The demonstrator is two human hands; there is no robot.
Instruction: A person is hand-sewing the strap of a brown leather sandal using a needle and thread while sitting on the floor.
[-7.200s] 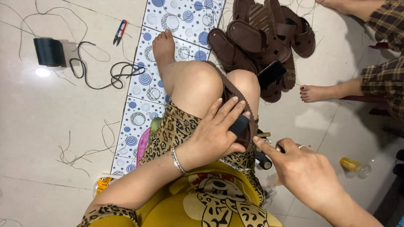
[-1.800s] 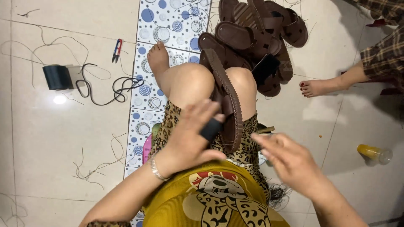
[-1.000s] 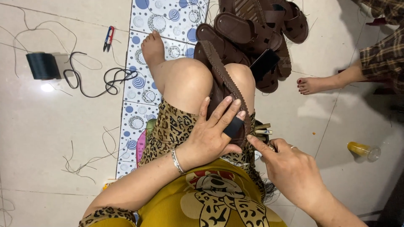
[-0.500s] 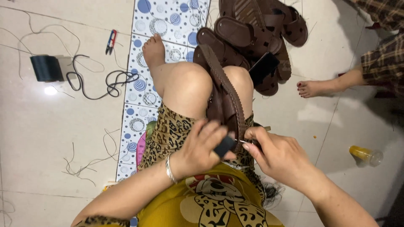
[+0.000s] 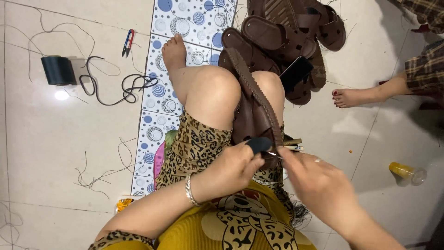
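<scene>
A: Status, near end first?

B: L hand point(image 5: 233, 169) closed round a dark-handled tool point(image 5: 259, 144), prob. an awl, tip at the heel end of the brown sandal point(image 5: 252, 115). R hand point(image 5: 319, 183) right beside it, fingertips pinched together on sthg thin, thread or needle, too small to tell which. Both grips meet at the sandal's near end.

A: Where's the sandal sitting?

B: Propped lengthwise betw. my knees, toe end pointing away, heel end toward my lap. Braided edging runs down the strap side.

A: How far along?

B: My guess: edging looks laid over most of the length; work is at the heel end now, so prob. late stage on this one. Can't see the stitches themselves.

A: Further out?

B: Pile of brown sandals point(image 5: 296, 32) past my knees, touching the toe end. Off to the L on the floor: thread snips point(image 5: 128, 41), dark thread spool point(image 5: 58, 70), black cord point(image 5: 115, 88). Another person's foot point(image 5: 354, 97) to the R, yellow bottle point(image 5: 407, 172) lying nearer me.
</scene>
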